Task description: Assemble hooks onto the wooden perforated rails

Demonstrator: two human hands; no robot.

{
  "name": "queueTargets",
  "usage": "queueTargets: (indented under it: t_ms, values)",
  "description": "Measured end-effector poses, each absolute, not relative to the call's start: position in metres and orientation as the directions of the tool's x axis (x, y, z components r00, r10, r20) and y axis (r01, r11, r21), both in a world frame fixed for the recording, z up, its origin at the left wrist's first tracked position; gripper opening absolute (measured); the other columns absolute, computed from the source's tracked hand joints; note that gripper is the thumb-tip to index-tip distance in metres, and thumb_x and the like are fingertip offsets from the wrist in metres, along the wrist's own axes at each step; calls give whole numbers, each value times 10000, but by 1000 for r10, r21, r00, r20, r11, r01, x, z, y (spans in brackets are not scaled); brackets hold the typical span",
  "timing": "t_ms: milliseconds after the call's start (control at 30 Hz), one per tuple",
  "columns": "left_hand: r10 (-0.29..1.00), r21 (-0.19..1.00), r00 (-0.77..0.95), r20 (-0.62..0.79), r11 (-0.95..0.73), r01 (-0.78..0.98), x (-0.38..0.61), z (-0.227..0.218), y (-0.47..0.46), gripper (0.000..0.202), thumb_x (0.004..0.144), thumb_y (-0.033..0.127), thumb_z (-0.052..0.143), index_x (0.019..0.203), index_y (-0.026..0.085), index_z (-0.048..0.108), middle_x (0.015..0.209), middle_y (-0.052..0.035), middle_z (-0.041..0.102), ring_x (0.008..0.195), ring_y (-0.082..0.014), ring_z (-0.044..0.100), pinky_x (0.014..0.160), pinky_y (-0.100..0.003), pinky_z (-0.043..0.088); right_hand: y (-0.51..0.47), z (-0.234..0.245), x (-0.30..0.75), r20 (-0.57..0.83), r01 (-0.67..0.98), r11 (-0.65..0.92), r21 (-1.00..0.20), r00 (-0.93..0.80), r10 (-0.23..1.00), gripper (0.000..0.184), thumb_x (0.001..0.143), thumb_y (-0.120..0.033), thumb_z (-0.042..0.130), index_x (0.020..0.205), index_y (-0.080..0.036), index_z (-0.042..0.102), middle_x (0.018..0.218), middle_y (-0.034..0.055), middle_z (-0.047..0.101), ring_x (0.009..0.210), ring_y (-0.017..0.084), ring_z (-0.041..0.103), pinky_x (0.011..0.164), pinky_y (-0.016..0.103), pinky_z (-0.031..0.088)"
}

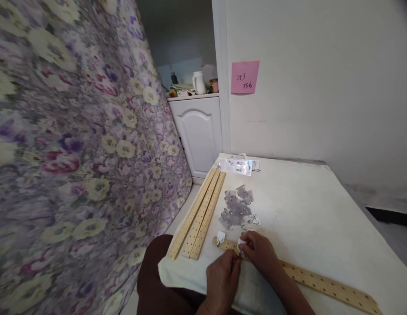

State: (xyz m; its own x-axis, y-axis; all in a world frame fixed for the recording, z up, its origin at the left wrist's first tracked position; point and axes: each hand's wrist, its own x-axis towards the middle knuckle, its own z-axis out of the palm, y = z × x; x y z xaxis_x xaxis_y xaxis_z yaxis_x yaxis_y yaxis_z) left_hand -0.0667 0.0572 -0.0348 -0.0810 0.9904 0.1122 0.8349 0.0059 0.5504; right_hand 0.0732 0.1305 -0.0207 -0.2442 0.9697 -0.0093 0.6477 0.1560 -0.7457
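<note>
A long perforated wooden strip (328, 282) lies diagonally across the near part of the table, passing beneath my hands. My right hand (261, 251) is closed, thumb and fingertips pinching a white adhesive hook (240, 244) against the strip. Just below that hook, my left hand (223, 273) is closed with its fingertips at the strip's near edge; its grip is partly hidden. Another white hook (220, 237) sits on the strip's left end. Beyond my hands is a pile of clear-backed hooks (236, 210) with metal parts.
Several more perforated wooden strips (203, 214) lie along the table's left side. Clear packaging (234, 166) with hooks rests at the far edge of the white-covered table (298, 197). A floral curtain (92, 153) hangs at left; a white cabinet (200, 131) stands behind.
</note>
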Motion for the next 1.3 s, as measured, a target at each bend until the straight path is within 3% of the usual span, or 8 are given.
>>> queueTargets:
  t_ms: [567, 900, 1300]
  values:
    - [989, 504, -58, 135, -18, 864, -67, -33, 57, 194, 889, 261, 422, 736, 230, 537, 711, 23, 664, 665, -123, 610, 601, -213, 358, 136, -23, 73, -42, 633, 137, -762, -260, 965, 174, 693, -267, 575, 806, -174, 669, 733, 25, 687, 698, 160, 622, 649, 228, 412]
    - [988, 484, -49, 150, -30, 874, -70, -35, 56, 185, 884, 245, 423, 737, 229, 535, 720, 25, 662, 678, -123, 607, 601, -213, 345, 129, -22, 81, 88, 541, 189, -819, -207, 974, 238, 737, -276, 546, 924, -172, 649, 831, 43, 688, 675, 153, 625, 671, 243, 463]
    - [987, 567, -64, 144, -30, 823, -70, -33, 56, 193, 891, 265, 414, 762, 227, 553, 721, 27, 654, 696, -128, 602, 622, -216, 357, 114, -14, 132, 40, 592, 130, -795, -162, 986, 196, 741, -271, 540, 879, -192, 654, 819, 40, 669, 759, 190, 605, 712, 282, 452]
